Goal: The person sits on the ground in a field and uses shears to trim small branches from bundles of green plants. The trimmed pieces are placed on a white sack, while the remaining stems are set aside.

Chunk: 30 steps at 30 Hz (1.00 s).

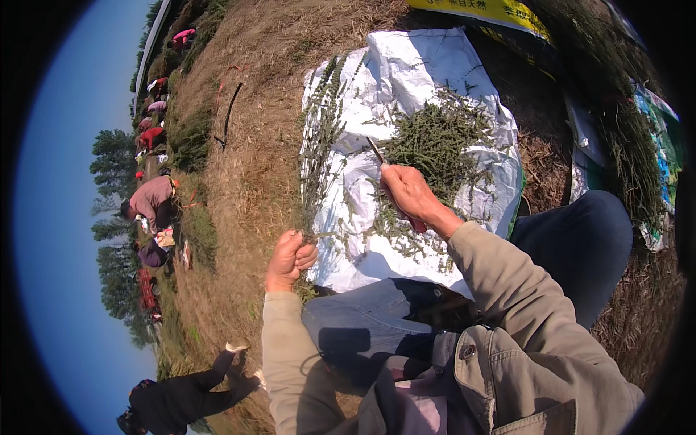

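Note:
My left hand [292,255] is closed around the lower ends of a bundle of long, leafy plant stems [321,147]. The stems reach away along the left side of a white woven plastic sheet [348,206]. In my right hand [410,191] is a red-handled cutting tool [376,151], its narrow metal blade pointing away over the sheet. My fingers hide most of the tool, so its exact kind is unclear. Just beyond that hand lies a heap of green plant tops [443,141], with loose bits scattered around it.
Dry straw [255,136] covers the ground at left, where a dark curved strip [232,114] lies. Tall cut plants [625,147] are piled at right near printed sacks. A yellow banner [484,13] bears writing. Farther left, several people bend over plants, and one person [179,399] stands upright.

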Tool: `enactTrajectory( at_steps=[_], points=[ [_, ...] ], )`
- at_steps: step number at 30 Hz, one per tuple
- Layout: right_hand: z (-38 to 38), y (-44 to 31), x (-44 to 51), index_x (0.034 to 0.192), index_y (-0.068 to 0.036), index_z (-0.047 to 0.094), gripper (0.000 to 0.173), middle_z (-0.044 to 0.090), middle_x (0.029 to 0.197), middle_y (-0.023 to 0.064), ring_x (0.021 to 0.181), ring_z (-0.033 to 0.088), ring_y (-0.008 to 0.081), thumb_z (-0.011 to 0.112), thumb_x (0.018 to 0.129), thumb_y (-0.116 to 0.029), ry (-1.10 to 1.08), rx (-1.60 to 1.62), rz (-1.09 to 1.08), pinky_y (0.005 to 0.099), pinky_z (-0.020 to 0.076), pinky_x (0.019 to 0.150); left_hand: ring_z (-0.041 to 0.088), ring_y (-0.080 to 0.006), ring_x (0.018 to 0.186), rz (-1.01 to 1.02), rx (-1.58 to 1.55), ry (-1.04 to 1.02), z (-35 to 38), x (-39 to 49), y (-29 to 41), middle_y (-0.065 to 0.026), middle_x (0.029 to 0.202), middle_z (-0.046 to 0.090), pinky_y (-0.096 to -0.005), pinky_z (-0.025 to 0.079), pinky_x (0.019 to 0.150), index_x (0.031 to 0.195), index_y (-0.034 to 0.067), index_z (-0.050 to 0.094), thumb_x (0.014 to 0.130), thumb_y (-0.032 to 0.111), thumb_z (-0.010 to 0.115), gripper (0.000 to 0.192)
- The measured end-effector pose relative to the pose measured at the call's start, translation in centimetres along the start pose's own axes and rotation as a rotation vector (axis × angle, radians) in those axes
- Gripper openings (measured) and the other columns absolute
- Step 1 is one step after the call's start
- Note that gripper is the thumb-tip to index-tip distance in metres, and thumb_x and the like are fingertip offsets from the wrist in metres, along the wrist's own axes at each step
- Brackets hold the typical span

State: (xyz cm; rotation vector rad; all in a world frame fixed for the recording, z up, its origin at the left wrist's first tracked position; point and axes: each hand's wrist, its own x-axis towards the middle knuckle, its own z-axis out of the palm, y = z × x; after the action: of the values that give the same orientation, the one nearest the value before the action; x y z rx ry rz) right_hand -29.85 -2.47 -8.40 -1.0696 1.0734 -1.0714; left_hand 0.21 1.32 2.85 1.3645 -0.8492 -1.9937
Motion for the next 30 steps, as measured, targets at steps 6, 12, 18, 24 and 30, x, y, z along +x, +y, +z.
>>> enactTrajectory(
  at_steps=[6,12,18,24,30],
  points=[
    [-0.2,-1.9,-1.0,0.08,-0.002,0.053,0.043,0.051,0.059,0.0019,0.05,0.051,0.0115,0.041,0.106,-0.035,-0.042,0.009,-0.181,0.03,0.0411,0.048,0.031,-0.0052,0.044,0.014,-0.037,-0.074,-0.6,0.2,0.1,0.0046,0.055,0.036,-0.0223,0.026,0.04,0.088,0.006,0.052,0.106,0.027,0.046,0.028],
    [0.2,-3.3,-1.4,0.084,0.001,0.057,0.047,0.055,0.066,0.009,0.057,0.055,0.0182,0.045,0.103,-0.041,-0.06,0.03,-0.199,0.0378,0.0462,0.057,0.034,-0.0056,0.043,0.081,0.072,-0.061,-0.2,-0.1,0.0,0.0023,0.055,0.041,-0.0215,0.023,0.039,0.07,0.009,0.046,0.1,0.032,0.06,0.04],
    [0.2,-2.0,-0.9,0.083,0.004,0.054,0.051,0.054,0.066,0.0167,0.06,0.053,0.0281,0.044,0.102,-0.042,-0.062,-0.064,-0.181,0.0446,0.0439,0.062,0.035,-0.0055,0.044,0.089,0.211,-0.008,0.2,0.1,0.2,0.0019,0.055,0.044,-0.0234,0.028,0.04,0.067,0.011,0.046,0.099,0.029,0.062,0.04],
    [0.1,-2.2,-0.7,0.084,0.005,0.054,0.052,0.055,0.067,0.019,0.063,0.053,0.0303,0.043,0.101,-0.043,-0.096,-0.086,-0.144,0.0463,0.0441,0.065,0.037,-0.0019,0.044,0.101,0.143,0.006,-0.2,-0.1,-0.2,0.0011,0.062,0.049,-0.0188,0.029,0.04,0.114,0.001,0.051,0.098,0.022,0.064,0.029],
    [0.5,-2.4,-0.4,0.084,0.006,0.055,0.054,0.058,0.069,0.0203,0.064,0.056,0.0313,0.043,0.101,-0.044,-0.108,-0.05,-0.074,0.0469,0.0446,0.065,0.037,-0.0026,0.044,0.08,0.129,-0.03,-0.2,0.0,-0.3,0.0009,0.059,0.048,-0.0187,0.028,0.04,0.108,0.001,0.053,0.1,0.021,0.06,0.023]
  ],
)
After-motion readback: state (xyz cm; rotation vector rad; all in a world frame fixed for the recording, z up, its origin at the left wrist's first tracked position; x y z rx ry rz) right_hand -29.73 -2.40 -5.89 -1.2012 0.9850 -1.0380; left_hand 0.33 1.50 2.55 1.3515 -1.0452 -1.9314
